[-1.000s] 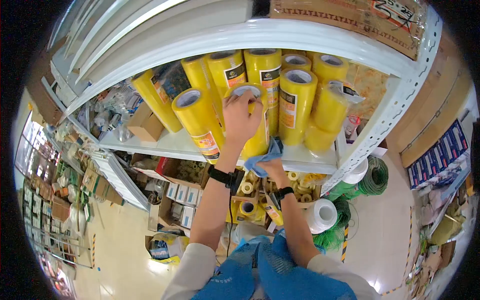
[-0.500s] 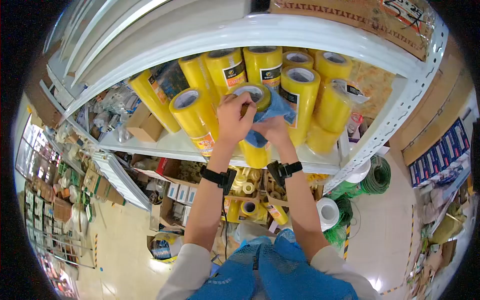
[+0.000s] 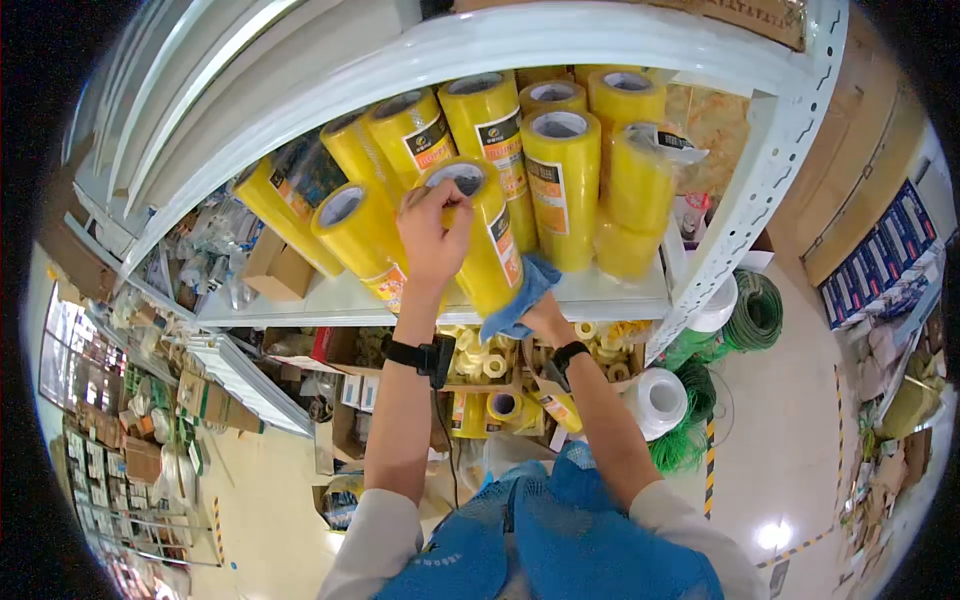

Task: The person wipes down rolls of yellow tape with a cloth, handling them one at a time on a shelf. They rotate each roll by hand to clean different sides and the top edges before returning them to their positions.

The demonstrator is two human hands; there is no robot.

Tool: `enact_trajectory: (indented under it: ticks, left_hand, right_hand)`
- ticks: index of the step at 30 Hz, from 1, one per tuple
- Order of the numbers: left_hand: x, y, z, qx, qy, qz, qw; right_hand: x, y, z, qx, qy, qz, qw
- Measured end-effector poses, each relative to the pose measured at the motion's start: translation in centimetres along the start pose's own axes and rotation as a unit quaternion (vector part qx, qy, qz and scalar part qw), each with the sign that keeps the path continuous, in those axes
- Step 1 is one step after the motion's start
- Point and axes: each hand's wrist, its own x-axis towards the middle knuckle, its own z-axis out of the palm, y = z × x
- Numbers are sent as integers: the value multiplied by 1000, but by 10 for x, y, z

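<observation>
A tall yellow roll of packing tape [image 3: 470, 275] leans at the shelf's front edge, its hollow core facing up and a black-and-orange label on its side. My left hand [image 3: 432, 240] is closed on its top rim, with fingers curled at the core opening. Low on the roll's right side, my right hand [image 3: 545, 318] grips a blue cloth [image 3: 508, 308] against its bottom end; part of those fingers is hidden by the cloth. Another yellow tape roll [image 3: 345, 235] stands just left of my left hand, and a labelled tape roll [image 3: 562, 195] stands to the right.
More yellow rolls crowd the white shelf [image 3: 620, 300] behind. A perforated upright [image 3: 745, 190] borders it on the right, and a curved beam [image 3: 400, 60] crosses above. Below are boxes of small rolls [image 3: 485, 360]. Green wire coils [image 3: 752, 310] and a white roll [image 3: 660, 400] stand at the right.
My right hand and the cloth have moved from the roll's upper part down to its bottom end. My left hand stays at the top rim. The roll now tilts, and its label shows.
</observation>
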Motion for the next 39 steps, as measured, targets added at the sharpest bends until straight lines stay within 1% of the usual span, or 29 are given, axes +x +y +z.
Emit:
enact_trajectory:
  ticks: [1, 3, 4, 5, 6, 8, 10, 11, 12, 13, 14, 16, 17, 19, 20, 21, 22, 23, 24, 25, 27, 28, 30, 32, 33, 35, 36, 38, 39]
  left_hand:
    - [3, 0, 0, 0, 6, 6, 1000]
    - [1, 2, -2, 14, -11, -8, 1000]
    - [0, 2, -4, 16, -4, -3, 1000]
    - [0, 1, -5, 11, -4, 11, 1000]
    - [-1, 1, -5, 6, -7, 21, 1000]
    - [-3, 4, -8, 23, -24, -1, 999]
    - [-3, 2, -8, 18, -42, -12, 999]
    - [-1, 0, -7, 18, -41, -15, 999]
    - [0, -2, -8, 6, -45, -18, 999]
    - [0, -4, -9, -5, -48, -21, 999]
    - [-1, -6, -8, -2, -45, -26, 999]
    - [2, -9, -1, -13, -19, -2, 1000]
    - [2, -8, -1, -1, -21, -12, 1000]
    - [3, -4, -5, -4, -25, -9, 1000]
    - [4, -3, -5, -6, -33, -2, 999]
    - [5, -4, -5, -6, -29, -3, 1000]
    - [4, -4, -4, 0, -19, 2, 1000]
    - [2, -4, -3, 5, -11, 7, 1000]
    - [-1, -6, 0, 2, -13, 8, 1000]
    - [0, -9, 2, 1, -6, 11, 1000]
    - [-3, -10, 2, -3, 0, 13, 1000]
    - [-3, -9, 1, 0, -4, 22, 1000]
    - [4, -7, 0, 3, 3, 42, 999]
    - [1, -7, -3, -11, -5, 49, 999]
    - [2, -7, -5, -10, -4, 47, 999]
    - [3, -6, -11, -52, -39, 48, 997]
    - [3, -7, -14, -53, -41, 46, 997]
    - [3, -6, -18, -45, -77, 18, 996]
    - [2, -6, -18, -46, -77, 16, 996]
  right_hand:
    - [5, -8, -4, -3, 2, -8, 1000]
    - [10, -30, -10, -157, 4, -83, 984]
    - [21, -38, -12, -159, 5, -92, 983]
    - [34, -46, -16, -18, 24, -128, 991]
    - [45, -50, -19, 124, 40, -156, 979]
    - [90, -78, -26, 212, 6, -28, 977]
    - [99, -169, -55, 87, 1, -113, 990]
    - [104, -182, -61, 86, -1, -112, 990]
    - [106, -189, -63, 64, -5, -146, 987]
    - [106, -192, -63, 43, -10, -181, 983]
    - [103, -184, -56, 44, -16, -180, 983]
    - [94, -143, -38, 154, 20, -91, 984]
    - [83, -112, -29, 169, 10, -74, 983]
    - [48, -40, -15, 252, -26, -50, 966]
    - [31, 1, -11, 203, -75, 70, 974]
    - [18, 25, -8, 55, -73, -30, 995]
    - [5, 18, -4, 54, -74, -29, 995]
    - [-9, 10, 1, -88, -15, -72, 993]
    - [-16, 4, 4, -230, 46, -113, 966]
    - [-11, 0, 3, -231, 50, -114, 965]
    - [-8, -9, 0, -217, -7, -70, 974]
    - [-12, -15, -1, -219, -5, -69, 973]
    - [-4, -34, -8, -180, 40, -161, 970]
    - [20, -89, -16, 38, 66, -127, 989]
    - [37, -114, -24, 30, 79, -117, 990]
    - [64, -151, -39, 23, 93, -102, 990]
    - [77, -166, -46, 26, 61, -76, 995]
    - [94, -163, -51, 27, 29, -46, 998]
    - [101, -147, -50, 56, -5, -25, 998]
